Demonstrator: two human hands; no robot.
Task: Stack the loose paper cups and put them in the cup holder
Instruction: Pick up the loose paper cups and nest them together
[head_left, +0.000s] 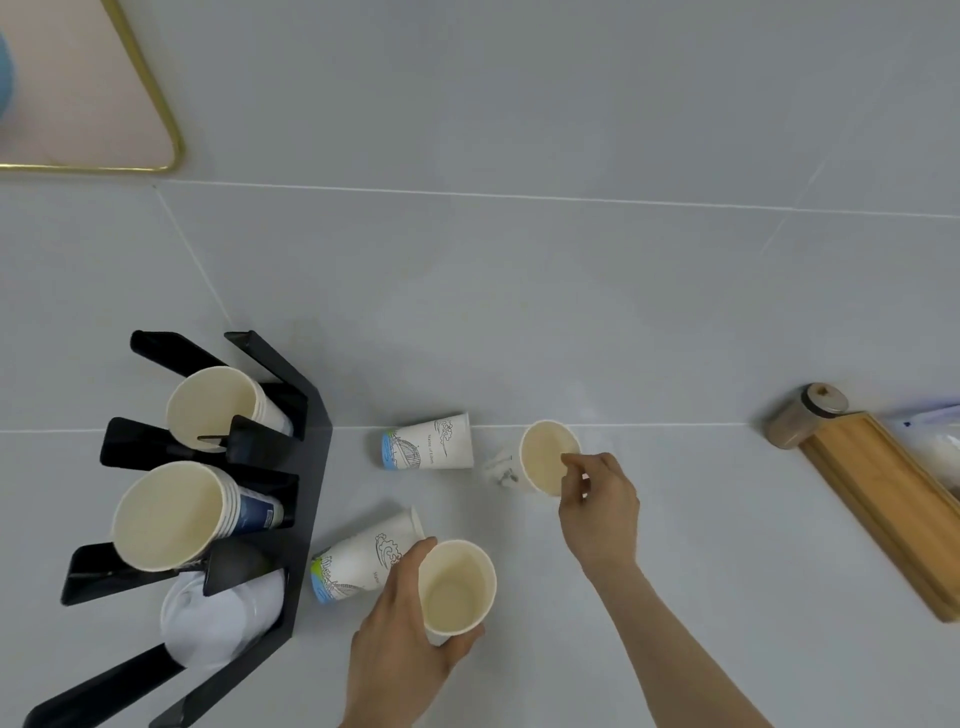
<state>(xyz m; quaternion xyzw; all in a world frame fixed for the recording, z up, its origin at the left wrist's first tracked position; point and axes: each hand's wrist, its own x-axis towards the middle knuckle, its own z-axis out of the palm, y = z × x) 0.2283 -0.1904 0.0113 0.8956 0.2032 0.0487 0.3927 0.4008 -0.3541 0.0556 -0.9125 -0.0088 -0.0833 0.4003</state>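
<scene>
My left hand (402, 613) grips an upright white paper cup (456, 587), its mouth facing me. My right hand (597, 499) pinches the rim of a second paper cup (545, 454), which is tilted and blurred. Two more printed paper cups lie on their sides on the grey surface: one (428, 442) between the holder and my right hand, the other (363, 558) just left of my left hand. The black cup holder (306, 467) stands at the left with two stacks of paper cups (171, 514) in its upper slots and clear plastic cups (218, 618) in a lower slot.
A wooden tray (883, 499) lies at the right with a small brown lidded jar (802, 415) beside its far end. A pink board with a gold rim (156, 104) sits at the far left corner.
</scene>
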